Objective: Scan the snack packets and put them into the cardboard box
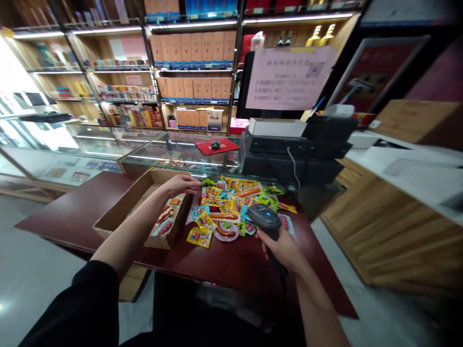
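Observation:
In my right hand (284,248) I grip a black handheld barcode scanner (263,217), its head with a small blue light over the right part of a snack heap. My left hand (183,184) is above the right rim of an open cardboard box (125,214), with its fingers curled together near the heap's left edge. Whatever those fingers hold, if anything, is hidden. Yellow, blue and green snack packets (200,236) lie heaped on the dark red table, with wrapped sausages (224,217) among them. A curled sausage in a clear pack (226,232) lies at the near side.
A glass display counter (181,161) runs behind the dark red table (202,262), bearing a red mat (231,146). A black register machine (285,161) and a screen with a pink paper sign (289,79) stand at the right. Shelves with boxed goods (197,50) line the back wall.

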A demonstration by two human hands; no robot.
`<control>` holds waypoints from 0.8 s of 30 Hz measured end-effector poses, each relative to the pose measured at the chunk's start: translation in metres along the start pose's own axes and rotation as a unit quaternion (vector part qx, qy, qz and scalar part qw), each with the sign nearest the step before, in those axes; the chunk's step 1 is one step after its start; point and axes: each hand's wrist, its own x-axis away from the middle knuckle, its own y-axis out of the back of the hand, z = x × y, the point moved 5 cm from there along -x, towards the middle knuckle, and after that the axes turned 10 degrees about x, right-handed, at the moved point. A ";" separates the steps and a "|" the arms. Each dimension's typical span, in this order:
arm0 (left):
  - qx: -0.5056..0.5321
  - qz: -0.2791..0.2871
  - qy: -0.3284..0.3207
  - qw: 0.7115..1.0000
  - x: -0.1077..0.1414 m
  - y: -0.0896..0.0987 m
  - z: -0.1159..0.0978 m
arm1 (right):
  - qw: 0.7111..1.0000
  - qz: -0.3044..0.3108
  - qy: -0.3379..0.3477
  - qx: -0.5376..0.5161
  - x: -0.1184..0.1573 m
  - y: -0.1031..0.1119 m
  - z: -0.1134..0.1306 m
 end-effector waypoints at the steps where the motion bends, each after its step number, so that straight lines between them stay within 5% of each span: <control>1: -0.009 0.022 0.010 1.000 -0.010 -0.019 0.007 | 1.000 -0.011 -0.010 -0.003 0.004 0.006 -0.004; 6: -0.045 0.102 0.029 0.993 -0.050 -0.102 0.033 | 0.998 -0.053 -0.029 -0.012 0.020 0.032 -0.027; 10: -0.095 0.141 0.041 0.985 -0.068 -0.143 0.052 | 0.997 -0.074 -0.026 -0.011 0.026 0.043 -0.043; 15: -0.236 0.145 0.014 0.961 -0.081 -0.168 0.079 | 0.995 -0.094 -0.025 -0.010 0.031 0.050 -0.053; 19: -0.396 0.109 -0.074 0.909 -0.083 -0.180 0.090 | 0.995 -0.092 -0.033 -0.014 0.034 0.051 -0.056; 24: -0.436 0.094 -0.138 0.884 -0.079 -0.190 0.094 | 0.995 -0.088 -0.046 -0.016 0.034 0.051 -0.058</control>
